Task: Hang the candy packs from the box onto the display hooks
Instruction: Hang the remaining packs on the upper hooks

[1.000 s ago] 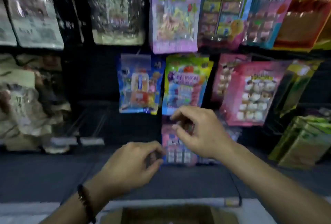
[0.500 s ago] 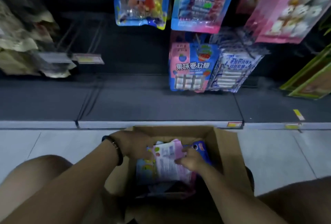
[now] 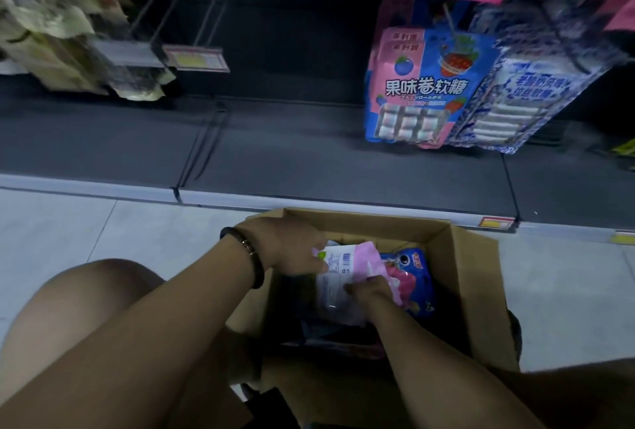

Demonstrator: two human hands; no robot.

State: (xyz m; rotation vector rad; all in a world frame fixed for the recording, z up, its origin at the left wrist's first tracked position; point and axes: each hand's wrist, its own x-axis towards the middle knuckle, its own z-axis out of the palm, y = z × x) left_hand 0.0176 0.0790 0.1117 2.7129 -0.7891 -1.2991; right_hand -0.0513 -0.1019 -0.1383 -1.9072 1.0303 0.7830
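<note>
The right hand (image 3: 372, 291) is pinching the pink candy pack (image 3: 338, 265) with curled fingers inside the box (image 3: 458, 257). The left hand (image 3: 292, 250) is lying on its edge, grip unclear, probably steadying it for lifting toward the empty hooks (image 3: 206, 6) beyond the box.

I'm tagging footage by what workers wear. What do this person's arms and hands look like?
Both forearms are bare, with no sleeves in view, and neither the left hand nor the right hand wears a glove. A dark bracelet with a small metallic-looking segment circles the left wrist. The right wrist shows nothing worn.
</note>
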